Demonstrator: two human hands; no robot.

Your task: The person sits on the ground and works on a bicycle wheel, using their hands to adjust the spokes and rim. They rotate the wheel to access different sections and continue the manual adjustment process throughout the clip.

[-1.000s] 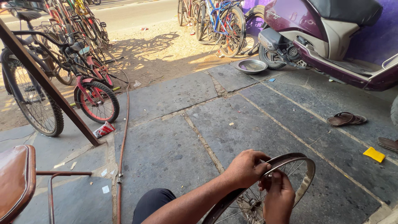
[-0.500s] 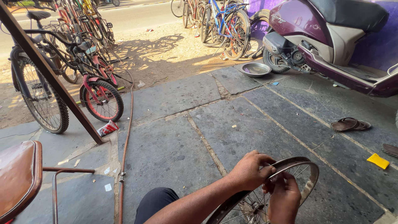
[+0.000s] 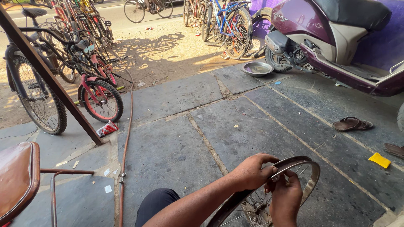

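A bare metal bicycle wheel rim (image 3: 309,168) with thin spokes stands upright at the bottom of the view, next to my dark-clad knee (image 3: 158,201). My left hand (image 3: 252,171) is closed over the top of the rim. My right hand (image 3: 286,199) grips the rim just below and to the right, fingers curled around its edge. The two hands touch each other on the rim.
Stone-slab pavement stretches ahead. A purple scooter (image 3: 332,38) and a metal bowl (image 3: 257,68) are at the far right. Several parked bicycles (image 3: 84,71) stand left. A hose (image 3: 125,138) runs along the ground. A brown stool (image 3: 17,180), sandals (image 3: 351,124) and a yellow scrap (image 3: 379,160) lie nearby.
The view has tilted up slightly. My hands have shifted a little along the top of the rim and stay gripped on it.
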